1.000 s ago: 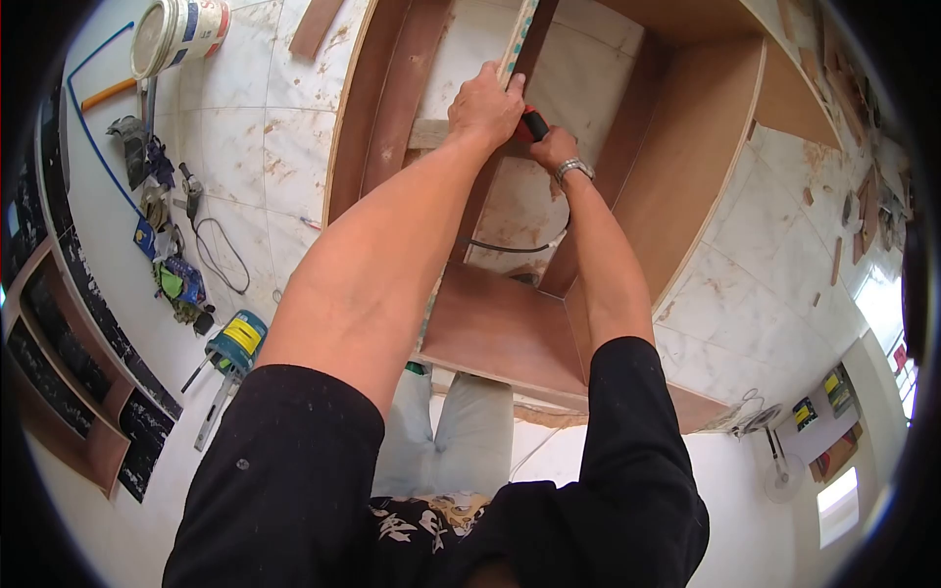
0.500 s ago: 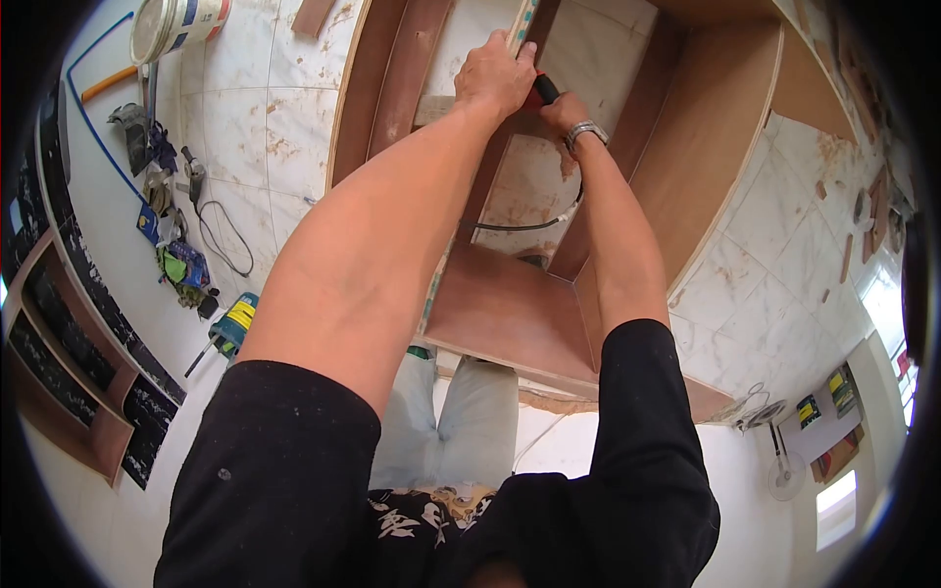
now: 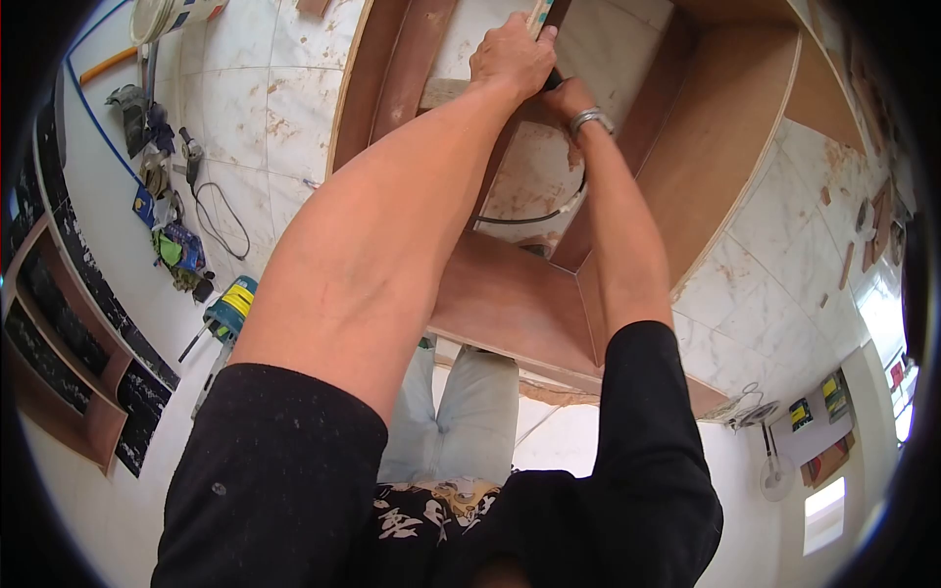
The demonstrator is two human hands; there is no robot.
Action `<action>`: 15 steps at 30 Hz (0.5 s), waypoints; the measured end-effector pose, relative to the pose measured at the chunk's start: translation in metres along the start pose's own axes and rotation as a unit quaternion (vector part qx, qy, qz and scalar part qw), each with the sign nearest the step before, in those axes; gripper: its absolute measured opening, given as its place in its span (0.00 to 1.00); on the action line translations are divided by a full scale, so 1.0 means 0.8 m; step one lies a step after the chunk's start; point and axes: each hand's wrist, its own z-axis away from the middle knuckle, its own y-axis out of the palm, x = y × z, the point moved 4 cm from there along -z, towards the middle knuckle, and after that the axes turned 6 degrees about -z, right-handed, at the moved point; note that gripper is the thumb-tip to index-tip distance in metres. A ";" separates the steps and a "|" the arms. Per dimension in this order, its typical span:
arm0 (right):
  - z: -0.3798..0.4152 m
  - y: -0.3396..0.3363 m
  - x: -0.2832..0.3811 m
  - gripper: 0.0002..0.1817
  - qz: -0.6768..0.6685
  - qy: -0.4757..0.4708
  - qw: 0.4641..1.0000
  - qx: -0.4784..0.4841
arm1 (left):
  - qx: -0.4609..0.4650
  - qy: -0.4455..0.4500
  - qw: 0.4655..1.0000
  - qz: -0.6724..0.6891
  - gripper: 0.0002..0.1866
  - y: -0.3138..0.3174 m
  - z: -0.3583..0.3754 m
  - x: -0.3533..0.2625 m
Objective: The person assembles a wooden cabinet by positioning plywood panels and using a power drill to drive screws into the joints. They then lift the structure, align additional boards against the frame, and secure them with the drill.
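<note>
Hands work together at the far end of an open plywood cabinet carcass lying on the tiled floor. The left hand is closed around a long pale straightedge that runs up out of the top of the view; its fingers are wrapped over the strip and the knuckles face the camera. The right hand, with a metal wristwatch on its wrist, sits just beside and partly under the left hand. It grips a dark-handled tool, of which only a short length of handle shows between the two hands; the tool's working end is hidden, so its kind cannot be told. The right fingers are curled shut on that handle.

Both hands are over a narrow wooden divider that stands inside the carcass. A black cable curves across the floor tiles visible through the open frame below the hands. Nearer the person, a brown panel forms the near end of the carcass, and light trouser legs show beneath it.

To the left, tools lie scattered on the floor: a blue-green power tool, a loop of cord, a white bucket at the top edge and a blue hose. A fan stands at lower right.
</note>
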 end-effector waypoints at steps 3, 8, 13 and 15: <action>-0.003 -0.023 -0.015 0.21 0.002 0.015 1.000 0.012 | -0.004 0.001 1.000 -0.011 0.30 0.003 0.001 -0.001; 0.030 0.014 -0.061 0.16 -0.166 0.097 0.981 0.002 | 0.000 -0.006 1.000 -0.030 0.35 0.001 0.001 -0.002; 0.072 0.056 -0.038 0.11 -0.198 0.113 0.967 -0.110 | 0.008 0.009 1.000 -0.020 0.27 0.001 -0.002 0.001; 0.058 0.056 -0.029 0.15 -0.135 0.080 0.982 -0.106 | 0.007 0.011 1.000 -0.017 0.27 -0.001 -0.003 0.000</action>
